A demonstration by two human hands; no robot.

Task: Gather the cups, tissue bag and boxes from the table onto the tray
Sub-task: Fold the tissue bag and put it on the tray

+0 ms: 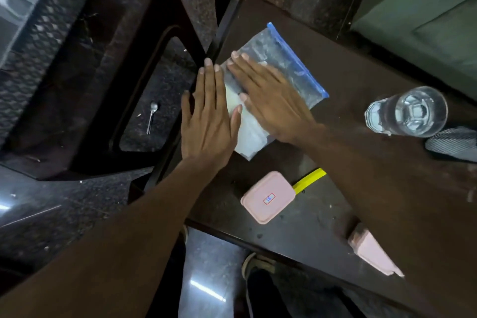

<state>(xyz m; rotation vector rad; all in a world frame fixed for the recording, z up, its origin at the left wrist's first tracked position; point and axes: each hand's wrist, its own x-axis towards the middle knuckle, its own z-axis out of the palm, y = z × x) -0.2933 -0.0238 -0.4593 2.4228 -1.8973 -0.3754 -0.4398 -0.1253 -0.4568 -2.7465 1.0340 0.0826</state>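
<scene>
Right hand [268, 100] flat, fingers straight, pressing the blue-zip tissue bag [289, 70] on the dark table [361, 64], left hand [209, 121] flat at the bag's left edge, pink box [268, 197] nearer, its red-bordered label unreadable, glass cup [407, 111] to the right.

You see a clear bag [281, 64] with a blue zip strip, two pink boxes [268, 197] [374, 253], a yellow strip [308, 180], a clear glass [407, 112], and a dark brown table [361, 59].

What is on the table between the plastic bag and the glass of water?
Nothing: in the head view, only bare dark table lies between the plastic bag and the glass of water.
</scene>
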